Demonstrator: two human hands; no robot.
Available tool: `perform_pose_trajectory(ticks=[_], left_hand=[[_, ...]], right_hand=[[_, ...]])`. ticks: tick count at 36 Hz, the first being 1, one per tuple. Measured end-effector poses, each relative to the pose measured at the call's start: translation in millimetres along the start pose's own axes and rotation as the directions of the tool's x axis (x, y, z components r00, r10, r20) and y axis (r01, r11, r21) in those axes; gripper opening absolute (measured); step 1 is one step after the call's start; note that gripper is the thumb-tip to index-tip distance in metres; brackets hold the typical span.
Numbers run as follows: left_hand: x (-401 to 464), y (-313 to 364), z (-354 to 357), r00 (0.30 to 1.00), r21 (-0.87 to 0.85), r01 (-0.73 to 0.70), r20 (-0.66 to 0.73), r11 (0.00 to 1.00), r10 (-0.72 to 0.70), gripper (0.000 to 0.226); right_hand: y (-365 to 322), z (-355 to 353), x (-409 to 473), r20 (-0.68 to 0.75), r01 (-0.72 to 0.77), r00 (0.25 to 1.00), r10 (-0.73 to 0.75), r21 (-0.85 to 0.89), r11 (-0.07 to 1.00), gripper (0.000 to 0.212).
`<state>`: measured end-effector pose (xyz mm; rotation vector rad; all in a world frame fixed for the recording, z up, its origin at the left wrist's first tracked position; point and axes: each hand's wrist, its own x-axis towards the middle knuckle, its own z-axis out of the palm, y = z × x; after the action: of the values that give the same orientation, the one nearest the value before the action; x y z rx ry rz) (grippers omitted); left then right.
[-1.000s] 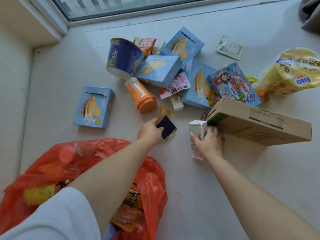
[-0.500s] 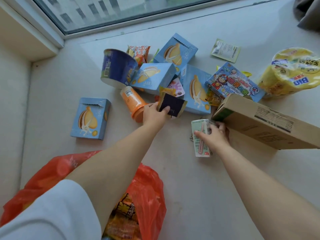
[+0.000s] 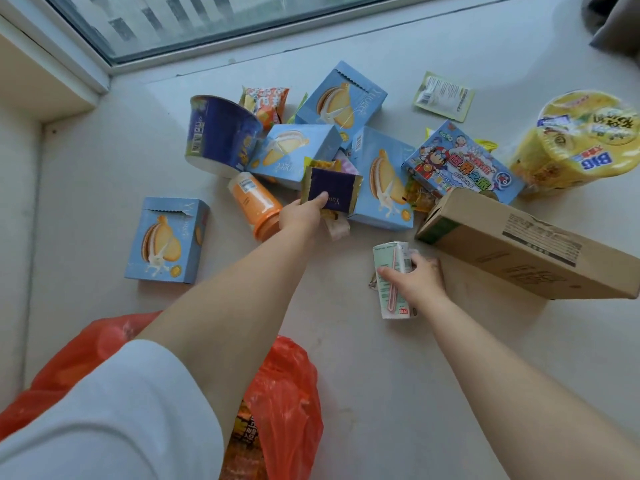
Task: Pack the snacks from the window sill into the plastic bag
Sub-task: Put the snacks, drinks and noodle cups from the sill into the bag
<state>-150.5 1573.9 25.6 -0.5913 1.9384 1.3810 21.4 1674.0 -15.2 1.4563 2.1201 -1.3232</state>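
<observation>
Since the earlier frame the left hand (image 3: pixel 302 216) has carried its dark sachet (image 3: pixel 330 190) up into the centre of the frame, over the pile. Its fingers pinch the sachet, apparently gathering more before a trip to the bag. The right hand (image 3: pixel 417 278), centre right, grasps a carton (image 3: pixel 393 282) with a straw attached, resting on the sill (image 3: pixel 450 375), likely ready for lifting. Remaining snacks lie in the upper half: blue boxes (image 3: pixel 168 240), a cup (image 3: pixel 221 133), an orange bottle (image 3: pixel 258 206). The red bag (image 3: pixel 287 393), lower left, already holds some packets; most contents are hidden. A cardboard box (image 3: pixel 526 247) lies at right; contents unseen.
</observation>
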Motion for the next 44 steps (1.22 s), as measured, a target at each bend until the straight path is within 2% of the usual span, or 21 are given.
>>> perform_pose_trajectory(ticks=[3,5,8,13,16,21,24,28,30,37,44], left_hand=[[11.9,-11.3,-3.3,0.999,-0.004,0.031,-0.009,0.999,-0.031,0.070],[11.7,-16.1,-5.5,0.999,-0.021,0.032,-0.013,0.999,-0.033,0.070],[-0.5,-19.4,-10.2,1.000,-0.049,0.012,0.004,0.999,-0.012,0.037],[-24.9,-31.3,-23.6,0.998,-0.175,0.014,0.058,0.985,-0.003,0.011],[-40.3,-37.5,-40.9,0.997,-0.208,-0.013,0.068,0.978,0.028,0.013],[-69.8,-39.6,-77.8,0.991,-0.180,-0.108,0.062,0.978,0.121,0.010],[-92.6,-39.3,-104.8,0.975,-0.134,-0.211,0.040,0.968,0.218,0.008],[-129.3,-44.7,-146.7,0.931,-0.059,-0.364,0.006,0.930,0.365,0.007],[-148.1,-48.5,-167.6,0.908,-0.066,-0.420,-0.024,0.905,0.419,0.008],[-193.8,-81.4,-251.2,0.856,-0.097,-0.505,-0.181,0.858,0.483,0.015],[-210.3,-132.6,-323.5,0.824,-0.041,-0.506,-0.319,0.861,0.469,0.009]], right_hand=[[5.7,-3.9,-9.7,0.058,0.043,0.998,-0.039,-0.061,0.997,0.059],[9.5,-4.9,-16.9,0.080,0.062,0.995,-0.055,-0.090,0.994,0.059],[12.9,-4.5,-28.4,0.098,0.057,0.994,-0.052,-0.046,0.997,0.052],[10.4,-6.5,-40.3,0.102,0.034,0.994,-0.048,0.135,0.990,0.029],[8.7,-11.7,-49.4,0.103,0.031,0.993,-0.060,0.262,0.965,0.018],[-11.0,-28.0,-82.0,0.143,0.022,0.984,-0.106,0.493,0.870,0.025],[-26.1,-33.8,-104.7,0.155,0.066,0.971,-0.183,0.561,0.825,0.031],[-51.5,-34.1,-138.1,0.180,0.156,0.933,-0.311,0.578,0.801,0.033],[-64.7,-30.9,-153.7,0.187,0.202,0.910,-0.370,0.580,0.789,0.026],[-103.9,-2.5,-203.3,0.245,0.304,0.801,-0.547,0.621,0.723,0.011],[-116.5,49.1,-256.1,0.336,0.447,0.706,-0.624,0.473,0.759,0.037]])
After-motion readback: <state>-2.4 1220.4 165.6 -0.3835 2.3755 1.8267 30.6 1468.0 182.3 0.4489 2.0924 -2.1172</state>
